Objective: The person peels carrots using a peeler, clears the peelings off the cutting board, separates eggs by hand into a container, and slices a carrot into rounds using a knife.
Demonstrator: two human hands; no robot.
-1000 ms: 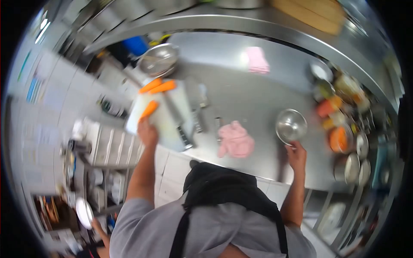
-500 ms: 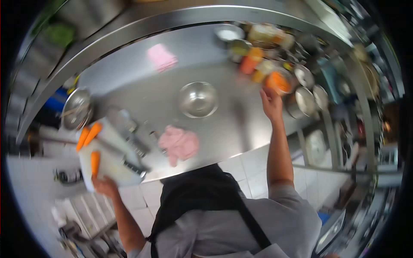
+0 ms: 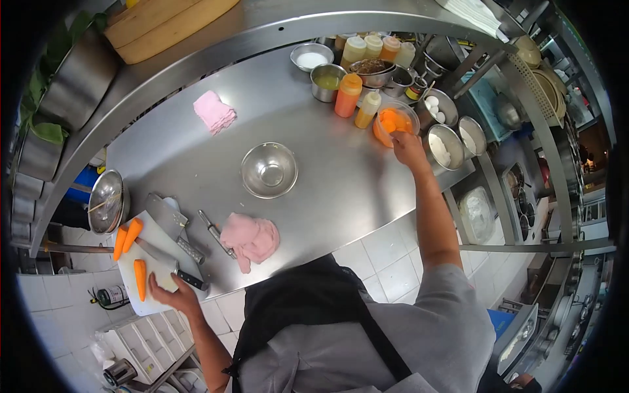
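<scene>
My left hand [image 3: 175,296] hovers over the near edge of a white cutting board [image 3: 156,267], fingers spread, holding nothing. Just left of it lies a carrot [image 3: 140,280]; two more carrots [image 3: 128,237] are at the board's far corner. A knife [image 3: 190,280] with a black handle rests across the board. At the back right, my right hand [image 3: 409,149] has its fingers closed on the near rim of a clear plastic container [image 3: 413,116]. Inside are round orange pieces [image 3: 393,120], possibly egg yolks. The fingertips are partly hidden.
A steel bowl [image 3: 268,171] stands mid-table. Pink cloths [image 3: 249,239] [image 3: 214,112] lie nearer and farther. Beside the board are a cleaver [image 3: 167,216] and a metal tool [image 3: 215,232]. Squeeze bottles [image 3: 348,95], bowls and pots crowd the back right. A steel shelf [image 3: 282,29] overhangs the rear.
My left hand has left the near carrot's end and opened to its right. My right hand stays at the container, fingers now closed on its rim. The view has shifted and sharpened.
</scene>
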